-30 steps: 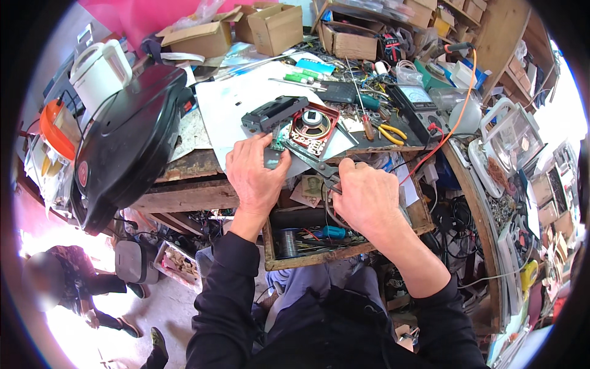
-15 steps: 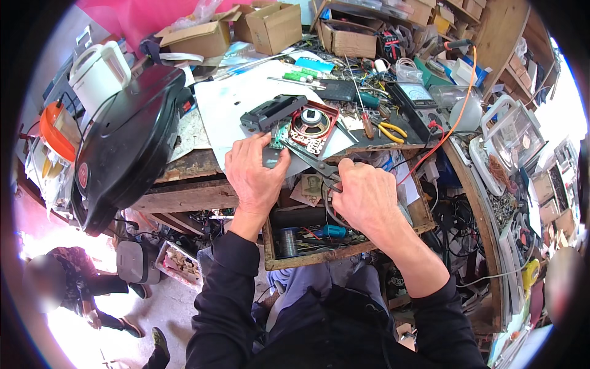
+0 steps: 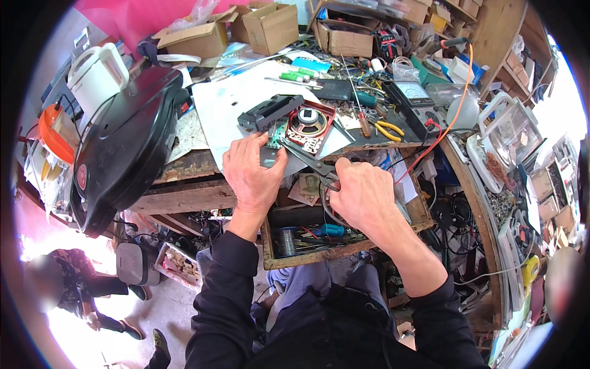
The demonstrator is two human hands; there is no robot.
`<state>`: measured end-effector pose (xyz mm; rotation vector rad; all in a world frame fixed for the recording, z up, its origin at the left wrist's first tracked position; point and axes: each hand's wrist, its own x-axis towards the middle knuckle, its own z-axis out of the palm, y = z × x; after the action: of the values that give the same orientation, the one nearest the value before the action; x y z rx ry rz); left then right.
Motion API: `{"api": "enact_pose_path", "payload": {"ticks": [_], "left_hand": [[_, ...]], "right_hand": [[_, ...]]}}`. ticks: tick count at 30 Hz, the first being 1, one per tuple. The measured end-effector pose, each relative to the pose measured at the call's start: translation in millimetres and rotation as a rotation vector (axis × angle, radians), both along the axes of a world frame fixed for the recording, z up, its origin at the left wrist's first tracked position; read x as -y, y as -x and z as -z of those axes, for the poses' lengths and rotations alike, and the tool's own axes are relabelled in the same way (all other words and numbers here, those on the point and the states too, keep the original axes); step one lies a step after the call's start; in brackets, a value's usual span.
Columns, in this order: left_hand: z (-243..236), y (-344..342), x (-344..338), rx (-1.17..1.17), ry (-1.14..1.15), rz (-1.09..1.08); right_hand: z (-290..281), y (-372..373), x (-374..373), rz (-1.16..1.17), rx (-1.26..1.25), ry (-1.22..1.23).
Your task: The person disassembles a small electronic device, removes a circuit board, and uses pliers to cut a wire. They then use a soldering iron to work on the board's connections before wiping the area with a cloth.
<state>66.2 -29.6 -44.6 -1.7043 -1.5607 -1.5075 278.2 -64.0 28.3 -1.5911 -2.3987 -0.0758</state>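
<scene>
My left hand (image 3: pixel 249 178) pinches a dark flat piece (image 3: pixel 268 158) joined to or lying against a green circuit board (image 3: pixel 276 136), which is partly hidden by the fingers. In my right hand (image 3: pixel 362 194) are metal pliers or snips (image 3: pixel 316 163), their jaws at the board. Behind the board lie a black plastic housing (image 3: pixel 267 112) and an open red-rimmed case (image 3: pixel 326 111) with a round speaker (image 3: pixel 304 122) in it, on white paper (image 3: pixel 218 104). Yellow-handled pliers (image 3: pixel 388 129) and a red-handled screwdriver (image 3: pixel 362 126) rest to the right.
An open wooden drawer (image 3: pixel 319 256) holds a solder spool and wires below my hands. A black appliance (image 3: pixel 120 147) stands left, a meter (image 3: pixel 418 98) right, cardboard boxes (image 3: pixel 267 31) at the back. Another person (image 3: pixel 74 286) is at lower left; a blurred figure (image 3: pixel 562 286) at far right.
My hands keep nearly the same grip and place. The whole view has shifted very slightly. A blurred figure has come in at the far right edge since one second ago.
</scene>
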Motion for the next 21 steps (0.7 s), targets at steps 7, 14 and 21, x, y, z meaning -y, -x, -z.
{"api": "enact_pose_path", "payload": {"ticks": [7,14,21], "left_hand": [[-1.1,-0.2,0.7,0.003,-0.001,0.005],[0.5,-1.2,0.1,0.005,0.003,-0.004],[-1.7,-1.9,0.7,-0.002,0.0,-0.012]], "right_hand": [[4.2,-0.7,-0.7,0.004,-0.059,-0.012],[5.0,-0.8,-1.8,0.008,-0.062,-0.003],[-1.6,-2.0,-2.4,-0.007,-0.054,0.047]]}}
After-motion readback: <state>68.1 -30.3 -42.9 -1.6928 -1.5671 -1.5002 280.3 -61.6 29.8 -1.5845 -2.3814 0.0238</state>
